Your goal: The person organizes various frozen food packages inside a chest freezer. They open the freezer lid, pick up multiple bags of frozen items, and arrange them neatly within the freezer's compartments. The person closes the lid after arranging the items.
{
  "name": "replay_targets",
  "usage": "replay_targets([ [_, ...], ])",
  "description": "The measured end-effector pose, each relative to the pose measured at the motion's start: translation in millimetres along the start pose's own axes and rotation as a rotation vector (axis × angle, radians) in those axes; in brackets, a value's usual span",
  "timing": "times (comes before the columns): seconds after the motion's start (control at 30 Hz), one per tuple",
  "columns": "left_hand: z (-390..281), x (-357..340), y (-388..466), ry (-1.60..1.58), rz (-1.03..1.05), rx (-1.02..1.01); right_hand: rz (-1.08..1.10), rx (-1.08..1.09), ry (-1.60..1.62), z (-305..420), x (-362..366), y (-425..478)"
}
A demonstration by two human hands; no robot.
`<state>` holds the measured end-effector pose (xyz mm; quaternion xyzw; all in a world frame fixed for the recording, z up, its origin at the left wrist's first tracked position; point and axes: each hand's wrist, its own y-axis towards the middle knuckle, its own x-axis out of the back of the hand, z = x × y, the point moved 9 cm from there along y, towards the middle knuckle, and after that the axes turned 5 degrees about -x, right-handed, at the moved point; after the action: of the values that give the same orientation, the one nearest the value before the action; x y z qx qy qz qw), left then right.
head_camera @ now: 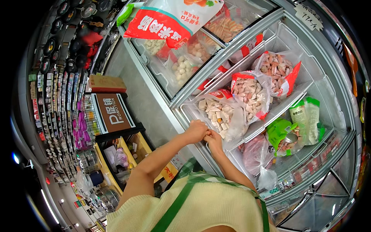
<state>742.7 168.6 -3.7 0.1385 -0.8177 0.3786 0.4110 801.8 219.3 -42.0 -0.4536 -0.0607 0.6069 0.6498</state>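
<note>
My left hand point(198, 132) and my right hand point(214, 141) meet over the near edge of an open chest freezer point(200, 150). The fingers of both are curled and touch; whether something thin is pinched between them cannot be told. Just beyond them, a clear bag of pale, cut frozen pieces point(221, 116) lies in a white wire basket point(275, 111). Farther along the same basket are a red-and-clear bag of frozen pieces point(249, 92) and another of pinkish frozen pieces point(276, 69).
Right of the basket lie green-and-clear bags point(304, 113), a metal scoop point(291, 137) and a knotted bag of pink food point(256, 156). A large red-and-white bag point(174, 20) lies on the freezer's glass lid. A promotion sign point(114, 113) and yellow-edged bins point(130, 150) stand at left.
</note>
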Motion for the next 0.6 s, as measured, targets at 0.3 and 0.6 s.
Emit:
replay_targets([
  [0.3, -7, 10, 1, -0.020, -0.085, -0.029, -0.099, -0.072, 0.185, 1, 6, -3],
  [0.6, -41, 56, -31, 0.093, -0.272, -0.079, -0.121, -0.046, 0.374, 21, -15, -43],
])
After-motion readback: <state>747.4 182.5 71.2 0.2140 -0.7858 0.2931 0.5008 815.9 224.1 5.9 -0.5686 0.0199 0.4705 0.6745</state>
